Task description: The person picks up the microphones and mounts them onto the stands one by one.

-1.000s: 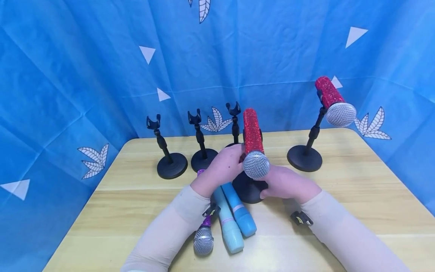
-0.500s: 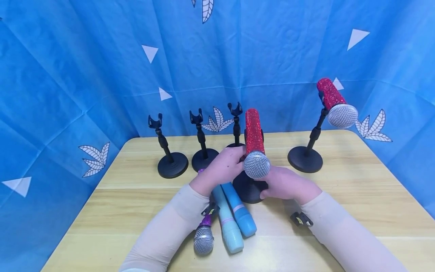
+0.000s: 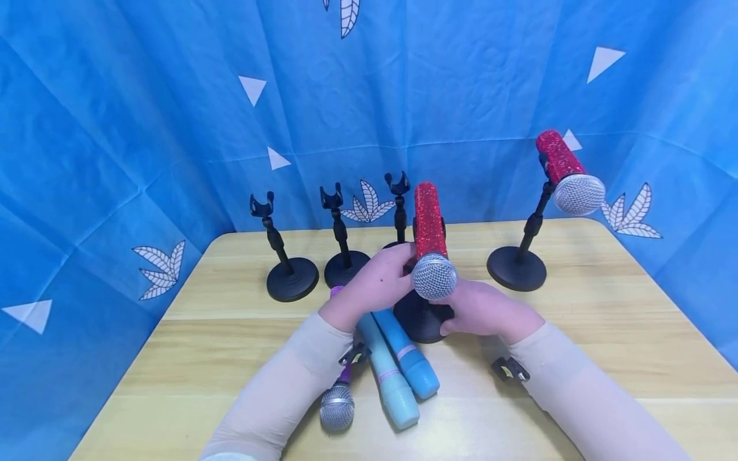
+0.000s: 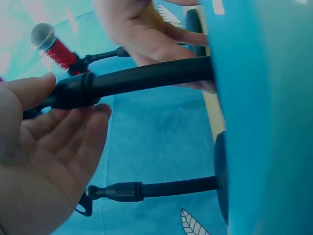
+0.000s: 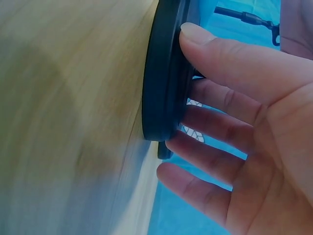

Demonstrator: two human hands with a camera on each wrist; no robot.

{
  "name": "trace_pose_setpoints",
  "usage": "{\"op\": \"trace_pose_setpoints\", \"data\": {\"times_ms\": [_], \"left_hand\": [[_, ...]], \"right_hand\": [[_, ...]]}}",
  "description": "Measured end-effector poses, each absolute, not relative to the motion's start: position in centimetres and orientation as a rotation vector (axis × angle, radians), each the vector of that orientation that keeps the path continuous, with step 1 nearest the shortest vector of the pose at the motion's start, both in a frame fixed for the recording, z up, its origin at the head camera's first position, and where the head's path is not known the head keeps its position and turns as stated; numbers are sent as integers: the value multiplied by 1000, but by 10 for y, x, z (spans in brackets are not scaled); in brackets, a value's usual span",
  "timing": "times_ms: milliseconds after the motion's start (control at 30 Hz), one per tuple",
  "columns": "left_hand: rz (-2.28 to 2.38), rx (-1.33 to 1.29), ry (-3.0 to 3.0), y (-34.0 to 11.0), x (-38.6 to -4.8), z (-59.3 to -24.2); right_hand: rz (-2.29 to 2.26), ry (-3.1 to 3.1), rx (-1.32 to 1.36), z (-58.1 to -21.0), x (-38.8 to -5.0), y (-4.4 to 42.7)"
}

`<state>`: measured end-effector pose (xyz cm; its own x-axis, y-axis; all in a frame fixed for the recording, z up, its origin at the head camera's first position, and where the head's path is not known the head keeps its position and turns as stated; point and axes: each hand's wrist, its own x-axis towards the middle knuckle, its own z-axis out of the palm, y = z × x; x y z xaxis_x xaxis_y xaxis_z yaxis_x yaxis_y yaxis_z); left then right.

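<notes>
A red glittery microphone (image 3: 429, 221) with a silver mesh head tilts toward me in the clip of a black desk stand (image 3: 419, 323). My left hand (image 3: 380, 276) grips this stand's upright; in the left wrist view the thumb and fingers lie around its collar (image 4: 76, 91). Low down, my right hand (image 3: 483, 308) holds the round base (image 5: 166, 73), thumb on its near edge and fingers along its side. Beneath my left forearm lie a purple microphone (image 3: 337, 406), a pale blue microphone (image 3: 392, 384) and a deeper blue microphone (image 3: 412, 362).
Three black stands with bare clips stand at the back left: one at the left (image 3: 282, 262), one in the middle (image 3: 341, 246), one behind my left hand (image 3: 400, 205). At the right, another stand (image 3: 521, 262) bears a red microphone (image 3: 567, 169). Blue curtains (image 3: 461, 96) enclose the wooden table (image 3: 230, 358).
The purple microphone has shifted slightly left, and the two blue ones slightly right. Both hands keep nearly the same place on the stand.
</notes>
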<state>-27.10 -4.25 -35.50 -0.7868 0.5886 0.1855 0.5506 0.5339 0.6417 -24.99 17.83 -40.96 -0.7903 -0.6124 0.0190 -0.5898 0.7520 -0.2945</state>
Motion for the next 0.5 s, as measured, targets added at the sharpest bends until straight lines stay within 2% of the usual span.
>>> {"op": "trace_pose_setpoints", "data": {"times_ms": [267, 500], "left_hand": [[1190, 1042, 2557, -51, -272, -353], [1194, 961, 2621, -47, -271, -354]], "right_hand": [[-455, 2847, -975, -409, -250, 178], [-469, 2859, -957, -408, -248, 178]]}}
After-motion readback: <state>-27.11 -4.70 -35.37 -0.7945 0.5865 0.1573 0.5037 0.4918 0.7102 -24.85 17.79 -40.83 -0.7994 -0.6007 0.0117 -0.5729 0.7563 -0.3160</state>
